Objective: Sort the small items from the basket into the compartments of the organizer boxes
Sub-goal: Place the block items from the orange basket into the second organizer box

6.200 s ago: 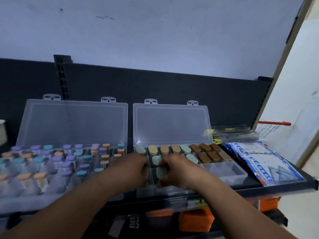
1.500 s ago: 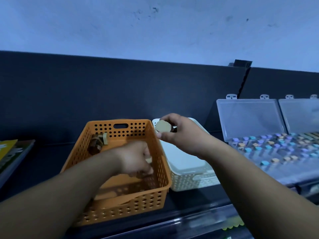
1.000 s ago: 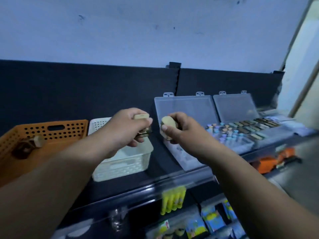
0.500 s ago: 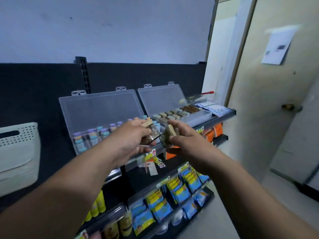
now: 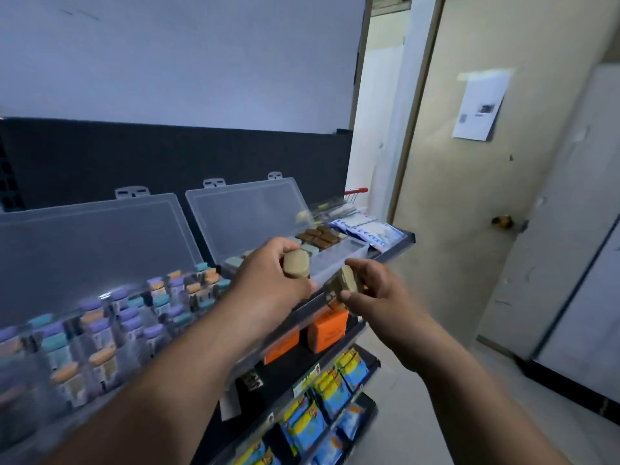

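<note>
Both arms reach forward from the bottom of the view. The left hand (image 5: 271, 280) is turned with its back up. Its fingers are curled round a tan oval piece (image 5: 296, 263), which sticks out at the top of the hand. This hand is over the front part of the right box (image 5: 248, 216).

The right hand (image 5: 379, 293) is a bit lower and further right, out past the front edge of the shelf (image 5: 399, 241). Its thumb and fingers pinch the other tan piece (image 5: 345, 283), which is tilted. The two hands are near each other but do not touch.

Both clear boxes sit side by side on the shelf with their lids standing open. The right box holds rows of little flat pieces, and the brown ones (image 5: 318, 238) are at the far end. The left box (image 5: 100, 250) is full of little bottles (image 5: 100, 330) with purple, teal and orange caps.

Under the shelf are orange packs (image 5: 327, 330). Lower down are blue and yellow packets (image 5: 318, 417). A pale door (image 5: 469, 196) is on the right.
</note>
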Demonstrator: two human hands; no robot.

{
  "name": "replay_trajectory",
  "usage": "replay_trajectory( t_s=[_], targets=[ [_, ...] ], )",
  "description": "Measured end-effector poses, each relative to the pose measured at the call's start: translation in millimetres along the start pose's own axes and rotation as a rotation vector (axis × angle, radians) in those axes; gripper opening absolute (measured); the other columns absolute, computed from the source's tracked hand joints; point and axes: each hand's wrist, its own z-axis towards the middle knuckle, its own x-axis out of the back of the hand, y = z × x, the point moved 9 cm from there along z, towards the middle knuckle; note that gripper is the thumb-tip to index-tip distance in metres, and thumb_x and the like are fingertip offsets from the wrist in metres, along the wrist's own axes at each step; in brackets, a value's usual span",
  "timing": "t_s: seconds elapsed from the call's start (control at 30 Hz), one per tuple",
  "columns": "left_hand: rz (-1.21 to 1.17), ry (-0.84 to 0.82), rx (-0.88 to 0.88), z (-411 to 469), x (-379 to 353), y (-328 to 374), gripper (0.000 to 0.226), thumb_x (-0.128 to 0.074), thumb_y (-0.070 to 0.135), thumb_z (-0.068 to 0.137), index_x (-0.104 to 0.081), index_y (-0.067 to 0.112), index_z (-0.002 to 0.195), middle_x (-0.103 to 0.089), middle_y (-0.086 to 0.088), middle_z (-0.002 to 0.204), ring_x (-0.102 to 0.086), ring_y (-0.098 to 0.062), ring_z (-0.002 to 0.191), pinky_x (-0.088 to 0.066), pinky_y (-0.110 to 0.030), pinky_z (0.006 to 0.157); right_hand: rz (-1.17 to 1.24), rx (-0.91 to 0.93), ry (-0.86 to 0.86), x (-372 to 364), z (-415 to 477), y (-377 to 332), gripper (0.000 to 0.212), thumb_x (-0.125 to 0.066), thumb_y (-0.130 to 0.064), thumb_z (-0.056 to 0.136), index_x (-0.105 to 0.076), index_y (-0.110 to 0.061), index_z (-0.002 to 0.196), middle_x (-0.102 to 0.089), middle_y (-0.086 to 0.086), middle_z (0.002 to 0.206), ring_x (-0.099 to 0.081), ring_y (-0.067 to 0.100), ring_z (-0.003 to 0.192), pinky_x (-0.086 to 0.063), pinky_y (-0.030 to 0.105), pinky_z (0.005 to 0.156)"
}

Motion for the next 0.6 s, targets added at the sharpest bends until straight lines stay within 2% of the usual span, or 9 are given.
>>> replay_trajectory(
  t_s=[0.1,0.2,0.33,0.4,0.43,0.5,0.53,0.6],
  targets=[
    [0.073,-0.009,0.021,30.0,-12.0,-5.5,0.048,-0.078,0.016,0.074,-0.054,0.03,0.114,-0.059,0.009,0.106,-0.059,-0.013,0.093,-0.05,-0.034,0.083,0.034,0.001,0.023,13.6,30.7,8.4,0.043,-0.066,-0.008,0.089,-0.054,-0.035,0.12,-0.06,-0.01,0.109,-0.06,0.009,0.102,-0.051,0.032,0.093],
    [0.105,-0.014,0.08,55.1,-22.2,-16.0,0.043,-0.078,0.013,0.073,-0.056,0.029,0.107,-0.06,0.009,0.103,-0.062,-0.019,0.092,-0.052,-0.043,0.088,0.012,0.013,0.007,18.7,60.6,19.9,0.044,-0.067,-0.009,0.087,-0.055,-0.036,0.12,-0.061,-0.012,0.108,-0.062,0.01,0.101,-0.052,0.034,0.091],
    [0.127,0.019,0.111,87.7,-31.4,-24.0,0.037,-0.074,0.014,0.077,-0.056,0.03,0.105,-0.06,0.01,0.1,-0.061,-0.013,0.088,-0.052,-0.034,0.077,-0.03,0.073,-0.072,17.7,107.7,29.9,0.044,-0.069,-0.009,0.085,-0.056,-0.038,0.116,-0.063,-0.009,0.116,-0.062,0.01,0.105,-0.052,0.029,0.089],
    [0.134,0.046,0.12,101.5,-35.2,-28.0,0.033,-0.075,0.014,0.077,-0.057,0.03,0.1,-0.062,0.009,0.098,-0.061,-0.011,0.087,-0.052,-0.032,0.078,-0.071,0.12,-0.115,17.0,131.2,33.8,0.044,-0.07,-0.01,0.085,-0.057,-0.034,0.12,-0.062,-0.012,0.116,-0.061,0.006,0.106,-0.051,0.02,0.085],
    [0.145,0.073,0.138,108.9,-37.5,-31.6,0.033,-0.076,0.013,0.076,-0.058,0.029,0.099,-0.063,0.007,0.099,-0.062,-0.012,0.088,-0.052,-0.033,0.08,-0.087,0.146,-0.159,15.0,144.1,35.0,0.043,-0.071,-0.01,0.085,-0.057,-0.036,0.116,-0.061,-0.015,0.113,-0.06,0.002,0.103,-0.049,0.012,0.079],
    [0.166,0.14,0.189,121.2,-40.7,-36.8,0.035,-0.078,0.014,0.07,-0.059,0.029,0.094,-0.066,0.003,0.098,-0.064,-0.016,0.087,-0.054,-0.038,0.083,-0.114,0.187,-0.27,9.4,164.6,38.5,0.043,-0.071,-0.009,0.084,-0.054,-0.043,0.105,-0.059,-0.02,0.105,-0.059,-0.005,0.095,-0.046,0.005,0.069],
    [0.167,0.171,0.212,126.3,-41.8,-39.3,0.036,-0.079,0.017,0.063,-0.059,0.029,0.091,-0.067,0.002,0.095,-0.065,-0.018,0.087,-0.055,-0.041,0.083,-0.136,0.202,-0.312,7.1,175.2,42.1,0.044,-0.072,-0.01,0.084,-0.054,-0.043,0.106,-0.058,-0.021,0.102,-0.057,-0.007,0.093,-0.045,0.004,0.07],
    [0.191,0.207,0.252,135.1,-45.8,-44.1,0.039,-0.076,0.024,0.053,-0.058,0.03,0.088,-0.068,0.001,0.094,-0.066,-0.02,0.087,-0.056,-0.045,0.082,-0.195,0.23,-0.378,3.0,193.0,46.9,0.045,-0.074,-0.015,0.082,-0.057,-0.033,0.119,-0.058,-0.02,0.103,-0.057,-0.007,0.093,-0.047,0.008,0.079]
  ],
)
